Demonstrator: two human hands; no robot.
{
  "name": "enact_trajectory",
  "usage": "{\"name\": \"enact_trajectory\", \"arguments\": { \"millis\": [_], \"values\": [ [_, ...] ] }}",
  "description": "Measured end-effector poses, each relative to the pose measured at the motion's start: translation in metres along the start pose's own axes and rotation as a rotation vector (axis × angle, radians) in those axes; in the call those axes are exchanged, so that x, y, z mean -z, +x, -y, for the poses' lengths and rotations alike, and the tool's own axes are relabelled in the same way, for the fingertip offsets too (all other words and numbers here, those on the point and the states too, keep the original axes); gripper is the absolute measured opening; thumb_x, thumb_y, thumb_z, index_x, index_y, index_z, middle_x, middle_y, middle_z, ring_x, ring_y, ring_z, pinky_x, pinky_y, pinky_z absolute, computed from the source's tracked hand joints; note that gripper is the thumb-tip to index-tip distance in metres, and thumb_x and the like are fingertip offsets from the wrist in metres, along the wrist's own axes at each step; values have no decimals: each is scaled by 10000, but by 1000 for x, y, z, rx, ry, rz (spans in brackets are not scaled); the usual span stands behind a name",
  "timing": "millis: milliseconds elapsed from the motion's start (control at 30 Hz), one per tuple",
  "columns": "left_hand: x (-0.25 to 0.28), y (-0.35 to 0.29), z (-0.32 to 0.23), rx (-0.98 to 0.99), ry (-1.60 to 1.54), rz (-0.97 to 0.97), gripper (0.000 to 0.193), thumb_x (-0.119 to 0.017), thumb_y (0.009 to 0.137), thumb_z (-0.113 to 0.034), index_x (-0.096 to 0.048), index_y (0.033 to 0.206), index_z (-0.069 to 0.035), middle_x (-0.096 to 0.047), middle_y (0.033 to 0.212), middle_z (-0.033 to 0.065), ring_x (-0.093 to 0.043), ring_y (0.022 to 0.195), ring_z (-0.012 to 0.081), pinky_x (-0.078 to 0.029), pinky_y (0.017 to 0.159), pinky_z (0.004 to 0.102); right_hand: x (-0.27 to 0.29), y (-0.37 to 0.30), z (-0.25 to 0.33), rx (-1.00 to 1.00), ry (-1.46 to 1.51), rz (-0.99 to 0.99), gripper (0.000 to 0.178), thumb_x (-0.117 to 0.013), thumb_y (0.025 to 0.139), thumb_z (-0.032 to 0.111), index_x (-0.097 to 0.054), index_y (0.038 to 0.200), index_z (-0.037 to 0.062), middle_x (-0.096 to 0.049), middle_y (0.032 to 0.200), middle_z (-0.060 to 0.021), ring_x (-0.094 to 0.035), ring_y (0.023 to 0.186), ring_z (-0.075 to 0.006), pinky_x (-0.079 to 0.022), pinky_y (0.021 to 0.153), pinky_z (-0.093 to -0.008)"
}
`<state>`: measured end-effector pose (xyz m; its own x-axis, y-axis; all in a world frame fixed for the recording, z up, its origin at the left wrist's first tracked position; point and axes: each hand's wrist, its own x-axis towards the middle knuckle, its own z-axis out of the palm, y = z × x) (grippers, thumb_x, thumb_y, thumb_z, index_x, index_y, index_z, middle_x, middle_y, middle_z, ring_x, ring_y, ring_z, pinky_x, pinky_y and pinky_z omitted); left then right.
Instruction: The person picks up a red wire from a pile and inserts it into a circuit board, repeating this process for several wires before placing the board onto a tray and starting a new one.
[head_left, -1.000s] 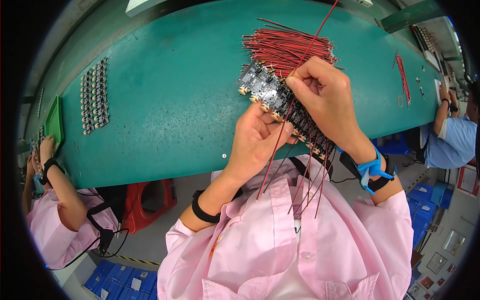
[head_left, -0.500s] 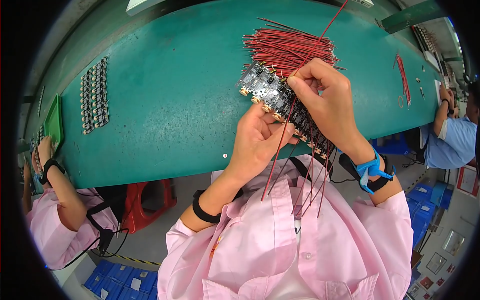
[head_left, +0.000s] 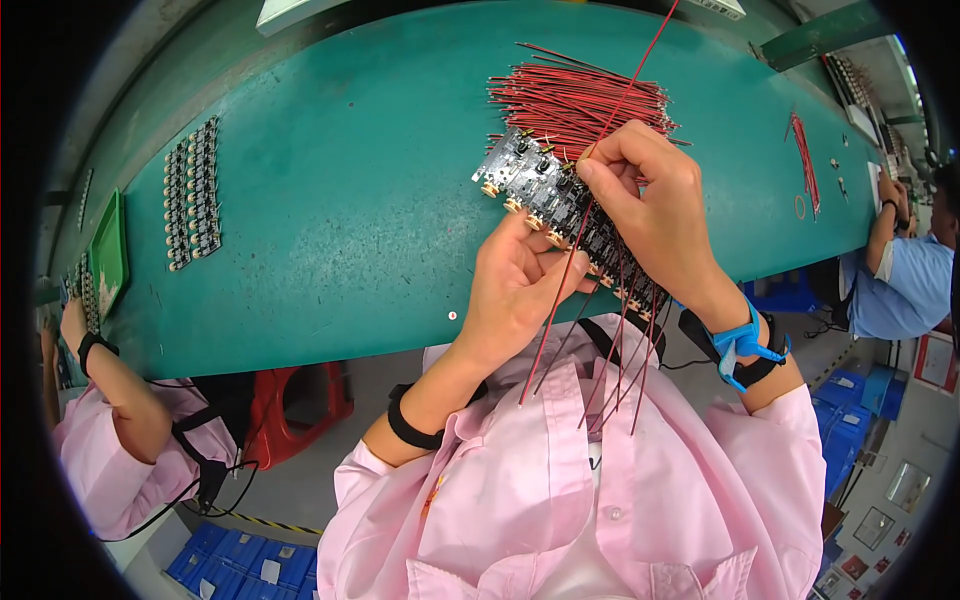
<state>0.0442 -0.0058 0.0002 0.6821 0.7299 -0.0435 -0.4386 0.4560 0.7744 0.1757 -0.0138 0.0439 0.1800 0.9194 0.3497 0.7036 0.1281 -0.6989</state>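
Note:
My left hand [head_left: 512,292] is closed on the near edge of a strip of black circuit boards [head_left: 538,183], held tilted above the table edge. Round tan parts line the strip's near side. Thin dark red wires hang from its right part down over my pink shirt. My right hand [head_left: 655,190] pinches a long red wire [head_left: 648,62] at the strip's far edge, and the wire's end rises away past the pile. Another red wire [head_left: 549,345] slants down past my left thumb. Fingers partly hide the wire ends and the boards' middle.
A large pile of red wires [head_left: 570,95] lies on the green table [head_left: 330,190] just beyond the boards. Two rows of circuit boards [head_left: 192,195] stand far left, near a green tray [head_left: 110,255]. A few wires [head_left: 805,165] lie at right. People sit on both sides; a red stool [head_left: 300,410] is below.
Both my hands keep their grips, with the strip turned very slightly. The neighbour's hand at far left has shifted a little left and down.

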Motion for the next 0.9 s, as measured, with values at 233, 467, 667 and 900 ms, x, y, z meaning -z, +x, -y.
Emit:
{"name": "enact_trajectory", "arguments": {
  "millis": [233,467,667,900],
  "values": [
    [0,0,0,7,8,2,231,-468,758,9,-372,968,12,-514,878,96,-551,752,141,-488,618,253,-1,1,1,-11,36,-3,73,-561,672,12,-501,653,-24,-462,605,-17,-388,510,-53,-302,435,-187],
    [-1,0,-1,-2,-14,-5,250,-465,756,13,-368,987,10,-513,876,94,-550,749,137,-487,619,253,1,1,1,-79,21,10,82,-563,676,19,-501,644,-25,-464,593,-7,-383,506,-44,-306,440,-188],
    [0,0,0,4,-4,6,243,-462,757,18,-369,981,11,-512,874,96,-550,746,139,-489,621,259,2,1,1,-97,33,32,86,-559,685,25,-501,650,-29,-470,600,-5,-397,520,-38,-320,451,-183],
    [0,0,0,12,-14,-15,231,-462,759,17,-371,971,13,-513,863,96,-553,733,142,-490,613,262,2,2,1,-129,73,38,85,-553,698,32,-505,665,-31,-480,612,-6,-421,544,-36,-341,472,-172]
  ]
}}
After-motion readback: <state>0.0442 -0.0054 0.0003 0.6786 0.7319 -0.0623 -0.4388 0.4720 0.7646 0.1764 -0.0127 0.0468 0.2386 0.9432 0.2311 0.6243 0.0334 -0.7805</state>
